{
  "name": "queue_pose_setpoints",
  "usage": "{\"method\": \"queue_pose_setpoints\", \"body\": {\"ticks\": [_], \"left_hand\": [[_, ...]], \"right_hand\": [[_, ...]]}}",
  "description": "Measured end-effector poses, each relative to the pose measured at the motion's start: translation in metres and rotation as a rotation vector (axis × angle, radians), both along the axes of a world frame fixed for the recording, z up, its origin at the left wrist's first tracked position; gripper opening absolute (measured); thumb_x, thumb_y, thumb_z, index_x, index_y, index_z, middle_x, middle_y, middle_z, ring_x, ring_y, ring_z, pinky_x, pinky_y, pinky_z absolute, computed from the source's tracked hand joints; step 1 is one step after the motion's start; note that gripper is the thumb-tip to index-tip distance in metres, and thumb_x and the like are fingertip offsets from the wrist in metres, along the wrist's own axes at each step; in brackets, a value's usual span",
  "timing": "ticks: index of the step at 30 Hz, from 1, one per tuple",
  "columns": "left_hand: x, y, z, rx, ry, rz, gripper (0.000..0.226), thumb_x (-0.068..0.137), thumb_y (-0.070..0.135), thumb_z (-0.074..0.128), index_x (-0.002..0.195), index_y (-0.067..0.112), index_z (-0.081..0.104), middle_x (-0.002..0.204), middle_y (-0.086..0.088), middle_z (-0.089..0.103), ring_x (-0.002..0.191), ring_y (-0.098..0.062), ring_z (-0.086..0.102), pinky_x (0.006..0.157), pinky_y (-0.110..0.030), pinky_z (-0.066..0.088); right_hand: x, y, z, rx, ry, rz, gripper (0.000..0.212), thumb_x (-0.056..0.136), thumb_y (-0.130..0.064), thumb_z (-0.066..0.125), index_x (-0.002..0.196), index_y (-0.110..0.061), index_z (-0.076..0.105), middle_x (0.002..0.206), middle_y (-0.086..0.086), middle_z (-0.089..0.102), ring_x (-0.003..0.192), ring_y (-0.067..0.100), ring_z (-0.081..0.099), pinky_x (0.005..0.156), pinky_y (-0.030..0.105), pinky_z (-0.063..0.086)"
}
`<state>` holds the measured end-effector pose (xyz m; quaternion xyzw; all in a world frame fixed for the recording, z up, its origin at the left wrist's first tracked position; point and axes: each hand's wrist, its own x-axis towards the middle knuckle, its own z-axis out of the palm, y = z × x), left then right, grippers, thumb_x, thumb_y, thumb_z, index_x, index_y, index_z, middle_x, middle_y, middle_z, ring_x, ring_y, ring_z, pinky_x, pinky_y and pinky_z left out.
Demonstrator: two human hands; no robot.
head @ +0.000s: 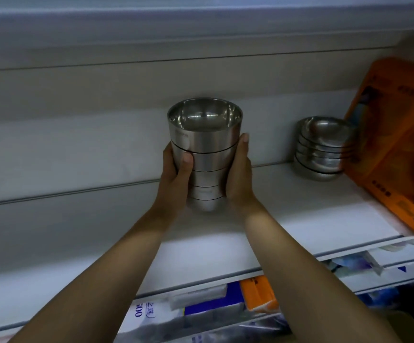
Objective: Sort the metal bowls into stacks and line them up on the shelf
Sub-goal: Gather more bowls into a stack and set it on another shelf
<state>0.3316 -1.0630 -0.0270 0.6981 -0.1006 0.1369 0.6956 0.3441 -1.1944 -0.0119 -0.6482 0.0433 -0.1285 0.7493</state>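
From the head camera, looking slightly up into a white shelving bay, both bare forearms reach forward to a tall stack of bowls (204, 154) held in the middle of the view. The bowls are brushed steel, nested upright one inside the other, and the open mouth of the top one faces the camera. The left hand (176, 174) grips the stack's left side. Its thumb lies across the front at about the second seam and its fingers wrap round behind, out of sight. The right hand (239, 177) clasps the opposite side, with the palm flat against the metal and the thumb pointing up along the wall towards the top bowl. Its fingers are hidden behind the stack. The stack stands over the white shelf (300, 206), near its back wall. The base is blurred between the two wrists, so whether it touches the board cannot be told.

To the right, well apart from the held stack, a short stack of bowls (323, 149) sits on the same shelf. These are shallower and wider, and they lean slightly. Just beside them on the right, an orange box (394, 144) stands tilted at the shelf's end and covers part of their right edge.

Below the shelf's front lip, on a lower level, lie white, blue and orange packets (201, 308), partly blurred
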Motion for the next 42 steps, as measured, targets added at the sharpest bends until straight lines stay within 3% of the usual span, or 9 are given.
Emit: {"method": "queue_pose_setpoints", "body": {"ticks": [9, 18, 22, 27, 30, 32, 35, 38, 42], "left_hand": [[0.013, 0.025, -0.002, -0.007, -0.025, 0.060, 0.078, 0.090, 0.063, 0.043, 0.150, 0.013, 0.037, 0.139, 0.007, 0.057, 0.126, 0.005, 0.054, 0.098, -0.012, 0.044], [0.022, 0.037, 0.002, 0.038, 0.030, 0.066, 0.079, 0.088, 0.066, 0.042, 0.150, 0.016, 0.038, 0.136, 0.012, 0.059, 0.124, 0.007, 0.055, 0.096, -0.010, 0.045], [0.019, 0.040, 0.002, 0.078, 0.050, 0.056, 0.094, 0.082, 0.085, 0.046, 0.152, 0.022, 0.036, 0.144, 0.010, 0.056, 0.132, 0.000, 0.051, 0.108, -0.023, 0.043], [0.011, 0.051, 0.000, 0.161, 0.093, 0.056, 0.080, 0.087, 0.076, 0.045, 0.151, 0.028, 0.038, 0.142, 0.010, 0.057, 0.133, -0.007, 0.053, 0.113, -0.049, 0.044], [-0.003, 0.066, 0.000, 0.306, 0.061, 0.096, 0.072, 0.091, 0.071, 0.050, 0.151, 0.032, 0.041, 0.140, 0.008, 0.058, 0.128, -0.007, 0.056, 0.107, -0.043, 0.050], [-0.016, 0.078, -0.003, 0.391, 0.058, 0.139, 0.064, 0.094, 0.059, 0.058, 0.150, 0.032, 0.045, 0.140, 0.009, 0.058, 0.127, -0.002, 0.055, 0.104, -0.034, 0.051], [-0.038, 0.104, -0.008, 0.482, 0.065, 0.193, 0.053, 0.094, 0.039, 0.068, 0.144, 0.026, 0.054, 0.137, 0.010, 0.060, 0.126, -0.003, 0.056, 0.105, -0.036, 0.049], [-0.062, 0.133, -0.009, 0.536, 0.102, 0.224, 0.052, 0.093, 0.038, 0.071, 0.141, 0.031, 0.055, 0.140, 0.012, 0.058, 0.129, -0.006, 0.052, 0.111, -0.034, 0.043], [-0.096, 0.182, -0.009, 0.636, 0.143, 0.292, 0.051, 0.092, 0.043, 0.070, 0.139, 0.030, 0.057, 0.144, 0.008, 0.056, 0.136, -0.014, 0.048, 0.115, -0.033, 0.037]], "right_hand": [[0.017, 0.032, -0.003, -0.031, 0.016, -0.035, 0.079, 0.090, -0.078, 0.023, 0.133, -0.027, 0.064, 0.133, -0.001, 0.067, 0.125, 0.013, 0.058, 0.114, 0.039, 0.041], [0.027, 0.036, -0.005, -0.022, 0.044, -0.017, 0.066, 0.103, -0.063, 0.022, 0.140, -0.023, 0.059, 0.138, 0.003, 0.063, 0.127, 0.016, 0.055, 0.111, 0.031, 0.039], [0.027, 0.038, -0.008, -0.051, 0.039, -0.031, 0.071, 0.099, -0.069, 0.021, 0.140, -0.026, 0.059, 0.138, 0.003, 0.063, 0.128, 0.016, 0.055, 0.115, 0.036, 0.037], [0.017, 0.034, -0.003, -0.085, 0.015, 0.002, 0.060, 0.102, -0.064, 0.021, 0.131, -0.033, 0.063, 0.130, -0.010, 0.065, 0.118, 0.004, 0.057, 0.104, 0.023, 0.037], [0.001, 0.033, -0.006, -0.136, 0.006, -0.037, 0.038, 0.106, -0.057, 0.027, 0.110, -0.043, 0.062, 0.107, -0.028, 0.061, 0.102, -0.016, 0.054, 0.092, 0.013, 0.036], [-0.013, 0.033, -0.011, -0.190, -0.009, -0.065, 0.038, 0.106, -0.054, 0.032, 0.123, -0.036, 0.060, 0.111, -0.024, 0.060, 0.104, -0.010, 0.055, 0.088, 0.009, 0.038], [-0.039, 0.040, -0.020, -0.224, -0.034, -0.142, 0.040, 0.102, -0.049, 0.049, 0.134, -0.026, 0.056, 0.118, -0.016, 0.059, 0.105, -0.004, 0.056, 0.089, 0.010, 0.041], [-0.068, 0.058, -0.025, -0.346, -0.108, -0.266, 0.024, 0.095, -0.040, 0.066, 0.118, -0.040, 0.059, 0.110, -0.022, 0.056, 0.099, -0.013, 0.052, 0.085, 0.002, 0.037], [-0.102, 0.095, -0.032, -0.550, -0.098, -0.304, 0.051, 0.087, -0.038, 0.076, 0.130, -0.015, 0.061, 0.125, 0.003, 0.060, 0.118, 0.017, 0.055, 0.101, 0.028, 0.045]]}}
